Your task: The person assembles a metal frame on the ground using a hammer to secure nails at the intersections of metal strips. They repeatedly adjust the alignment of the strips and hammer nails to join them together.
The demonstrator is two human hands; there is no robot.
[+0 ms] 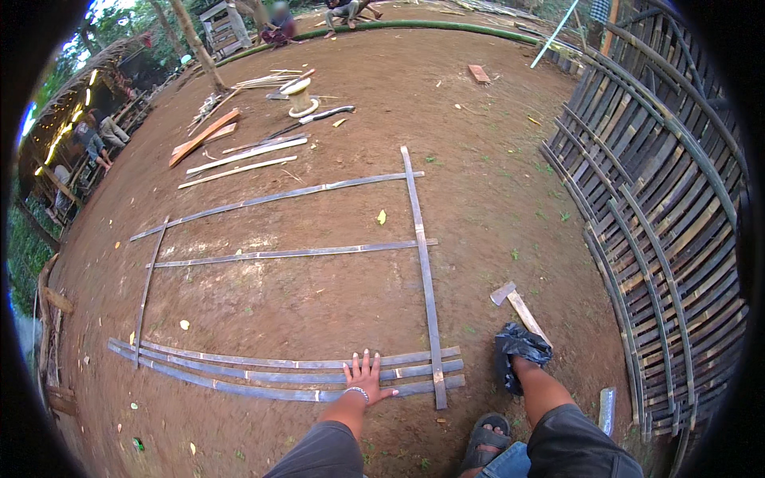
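Note:
On the ground lies a frame of split bamboo strips. My left hand [365,378] rests on the near group of three strips [271,375], palm down and fingers spread. A right cross strip [422,271] and a left cross strip [150,287] lie across the lengthwise ones. Farther off are a middle strip [295,254] and a far strip [279,196]. My right hand is to the right of the frame, holding a bunched black plastic bag [519,350] that hides its fingers. Just beyond the bag, partly behind it, is a hatchet [519,309] with a wooden handle.
A slatted bamboo panel [653,231] stands along the right. Beyond the frame lie loose strips [247,155], reddish boards [203,139] and a spool [300,97]. My sandalled foot [486,442] is near the frame's right end. People sit at the far edge and under a left-hand shelter.

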